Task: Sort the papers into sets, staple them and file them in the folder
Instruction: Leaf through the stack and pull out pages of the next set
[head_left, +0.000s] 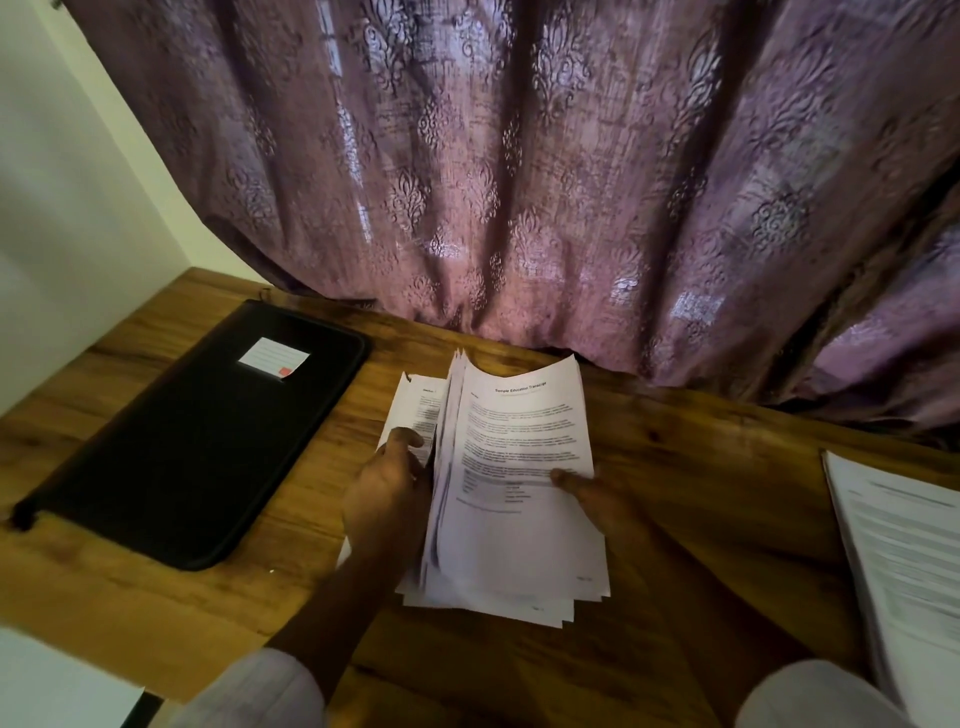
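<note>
papers (519, 457) fanned open: left hand (387, 488) curled round the left sheets, right hand (592, 493) pinching the right bundle. read each title before splitting.

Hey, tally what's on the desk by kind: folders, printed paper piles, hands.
Folder: 1
Printed paper piles: 2 (middle pile, held fanned by both hands; right pile)
Hands: 2 (left hand, right hand)
Total: 5
</note>
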